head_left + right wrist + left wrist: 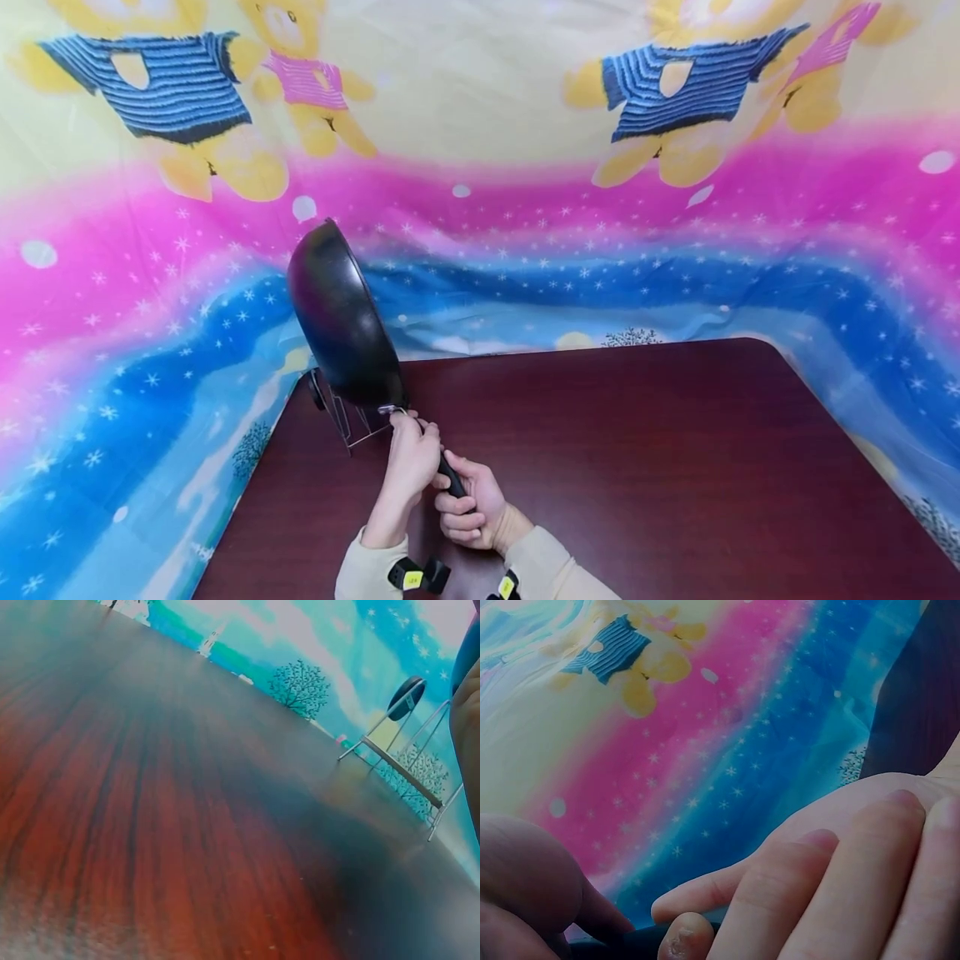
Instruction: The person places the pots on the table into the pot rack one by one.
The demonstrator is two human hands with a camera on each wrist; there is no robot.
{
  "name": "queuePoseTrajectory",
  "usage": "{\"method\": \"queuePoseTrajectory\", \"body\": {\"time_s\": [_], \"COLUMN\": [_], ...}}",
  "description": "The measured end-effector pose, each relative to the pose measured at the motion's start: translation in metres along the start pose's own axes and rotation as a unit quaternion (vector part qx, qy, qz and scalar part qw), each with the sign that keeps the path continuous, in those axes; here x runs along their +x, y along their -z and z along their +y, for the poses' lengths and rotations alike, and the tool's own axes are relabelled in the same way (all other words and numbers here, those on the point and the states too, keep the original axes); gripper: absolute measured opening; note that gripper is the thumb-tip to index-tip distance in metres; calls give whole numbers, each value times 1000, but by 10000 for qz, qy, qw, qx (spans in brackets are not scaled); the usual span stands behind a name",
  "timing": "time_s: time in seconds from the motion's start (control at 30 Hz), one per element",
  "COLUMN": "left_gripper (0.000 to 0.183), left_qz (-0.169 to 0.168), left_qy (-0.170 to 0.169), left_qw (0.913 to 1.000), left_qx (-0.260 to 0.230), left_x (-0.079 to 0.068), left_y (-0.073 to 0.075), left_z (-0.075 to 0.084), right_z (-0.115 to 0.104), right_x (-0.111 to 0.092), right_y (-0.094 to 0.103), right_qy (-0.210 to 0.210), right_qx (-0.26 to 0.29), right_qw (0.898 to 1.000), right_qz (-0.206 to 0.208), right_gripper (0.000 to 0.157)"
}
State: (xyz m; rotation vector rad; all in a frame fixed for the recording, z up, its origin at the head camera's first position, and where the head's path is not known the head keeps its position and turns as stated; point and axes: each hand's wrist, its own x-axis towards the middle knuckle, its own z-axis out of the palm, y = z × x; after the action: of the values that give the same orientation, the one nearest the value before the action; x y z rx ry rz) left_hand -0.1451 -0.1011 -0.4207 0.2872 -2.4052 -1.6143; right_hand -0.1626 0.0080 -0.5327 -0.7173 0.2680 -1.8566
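A deep black pan (341, 312) stands tilted up on its side, its rounded underside turned left. Both hands are on its black handle (452, 477). My left hand (412, 462) grips it close to the metal joint (392, 409) by the pan. Lower down, my right hand (476, 504) has its fingers curled around the handle's end. Just below the pan is a metal wire rack (350, 433), partly hidden behind it. In the left wrist view, fingers (832, 900) crowd around a dark strip of the handle.
The rack (401, 774) also shows in the right wrist view, with a black round piece (407, 697) at its top. It stands near the left edge of the dark red table (615, 467). A patterned cloth (510, 208) hangs behind the table.
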Motion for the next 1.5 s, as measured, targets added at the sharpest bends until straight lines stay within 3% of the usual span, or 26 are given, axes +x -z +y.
{"method": "queuePoseTrajectory", "body": {"time_s": [0.37,0.83,1.37,1.5], "left_gripper": [31,29,31,31], "left_qz": [-105,-219,-367,-431], "left_qy": [29,235,364,350], "left_qw": [9999,9993,9986,9979], "left_qx": [73,-214,-136,-323], "left_x": [-2,-6,-5,-3], "left_y": [-1,-4,-8,-9], "left_z": [-7,-23,-32,-33], "right_z": [7,21,25,25], "right_x": [-3,-7,-10,-10], "right_y": [-1,2,3,2], "right_qy": [-29,-95,-53,-17], "right_qx": [-99,-136,-215,-319], "right_qw": [9994,9978,9947,9920], "right_qz": [321,643,1008,1225], "right_gripper": [46,47,46,45]}}
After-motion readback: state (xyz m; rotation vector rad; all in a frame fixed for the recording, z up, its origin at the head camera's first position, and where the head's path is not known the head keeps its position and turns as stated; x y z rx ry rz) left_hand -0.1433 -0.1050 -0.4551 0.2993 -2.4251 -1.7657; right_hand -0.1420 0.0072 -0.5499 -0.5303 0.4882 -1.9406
